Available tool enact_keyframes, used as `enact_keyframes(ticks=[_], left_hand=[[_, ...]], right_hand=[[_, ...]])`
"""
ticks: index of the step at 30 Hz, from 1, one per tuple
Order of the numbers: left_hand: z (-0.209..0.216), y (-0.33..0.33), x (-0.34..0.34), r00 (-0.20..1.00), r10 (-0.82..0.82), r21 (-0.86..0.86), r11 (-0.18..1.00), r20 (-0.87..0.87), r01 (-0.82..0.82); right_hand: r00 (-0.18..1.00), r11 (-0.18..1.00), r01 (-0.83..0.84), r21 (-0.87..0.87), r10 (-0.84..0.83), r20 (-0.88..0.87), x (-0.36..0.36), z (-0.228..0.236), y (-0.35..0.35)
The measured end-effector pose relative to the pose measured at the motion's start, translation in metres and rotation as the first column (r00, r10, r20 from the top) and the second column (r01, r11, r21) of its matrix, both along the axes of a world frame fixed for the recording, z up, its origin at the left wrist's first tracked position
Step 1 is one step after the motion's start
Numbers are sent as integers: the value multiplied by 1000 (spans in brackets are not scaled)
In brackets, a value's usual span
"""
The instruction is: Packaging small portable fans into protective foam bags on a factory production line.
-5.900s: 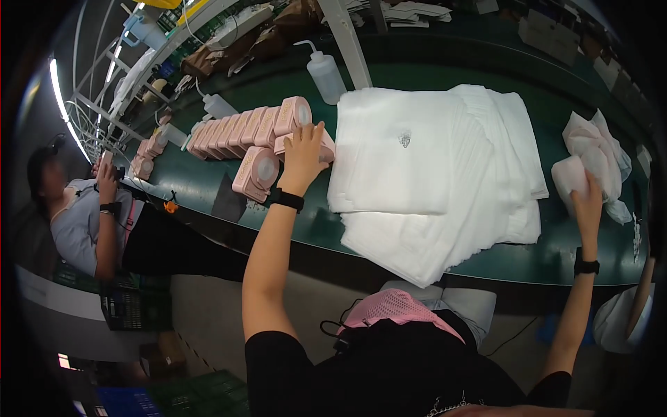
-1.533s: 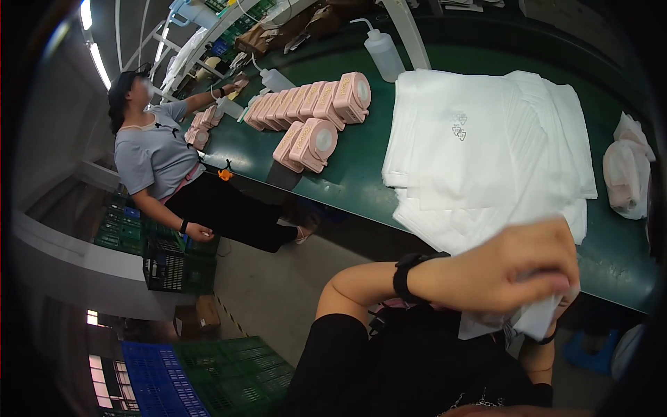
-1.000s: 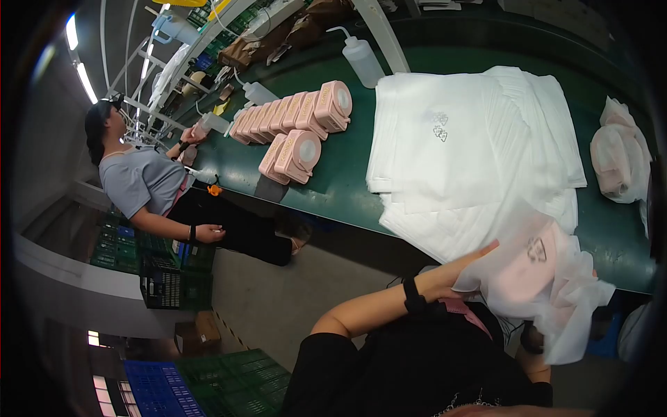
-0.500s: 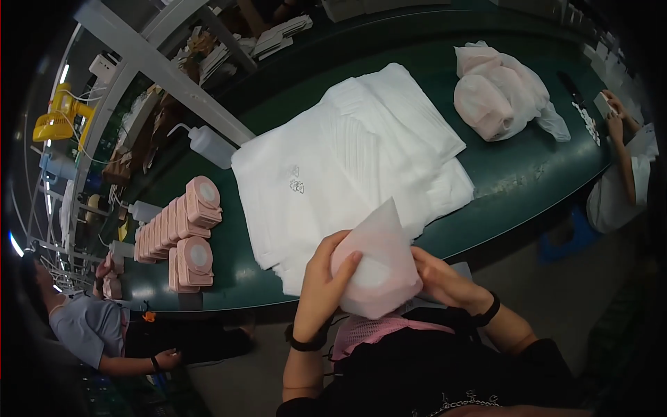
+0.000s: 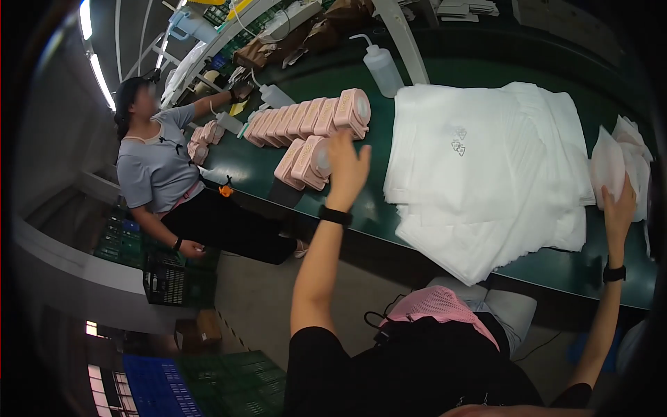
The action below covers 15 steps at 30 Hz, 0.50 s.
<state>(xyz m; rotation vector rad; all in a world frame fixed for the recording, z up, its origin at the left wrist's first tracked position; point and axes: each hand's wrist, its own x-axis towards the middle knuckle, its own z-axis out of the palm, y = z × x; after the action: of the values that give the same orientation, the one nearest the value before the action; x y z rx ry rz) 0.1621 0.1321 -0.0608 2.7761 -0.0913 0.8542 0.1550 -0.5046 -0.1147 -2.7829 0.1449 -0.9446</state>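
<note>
Noting bearings. Nearest my left hand (image 5: 349, 172) is the right-hand pink case (image 5: 309, 164) of the front pair on the green surface (image 5: 374, 201). It lies just left of the palm, round pale face turned toward my fingers, depth running leftward to its neighbour. Left grip: spread, fingers extended, thumb well apart, nothing held. The fingers overlap the case's right edge from this angle; contact not confirmed.

The back row of pink cases (image 5: 297, 119) slants off beyond, its end case above my fingertips.

My right hand (image 5: 618, 203) is well apart, past the white sheet stack (image 5: 486, 160), so the left is far the nearer. Right grip: thumb and fingers at the lower part of a wrapped pink bundle (image 5: 606, 161), just beside a second wrapped bundle (image 5: 636, 156). Near the dark rim; I cannot tell whether it is clasping or only resting there.
</note>
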Motion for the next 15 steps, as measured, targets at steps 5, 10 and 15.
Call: enact_keyframes(ticks=[5,10,15], left_hand=[[-12,102,14,889,441,317,831,127,-457],[3,101,12,866,478,349,845,-149,-406],[44,42,-18,926,238,513,856,-294,-57]], right_hand=[[961,926,273,-261,-273,37,18,-8,-30],[939,893,341,-292,-334,77,32,-27,-133],[918,822,374,-429,-394,46,45,-33,-217]])
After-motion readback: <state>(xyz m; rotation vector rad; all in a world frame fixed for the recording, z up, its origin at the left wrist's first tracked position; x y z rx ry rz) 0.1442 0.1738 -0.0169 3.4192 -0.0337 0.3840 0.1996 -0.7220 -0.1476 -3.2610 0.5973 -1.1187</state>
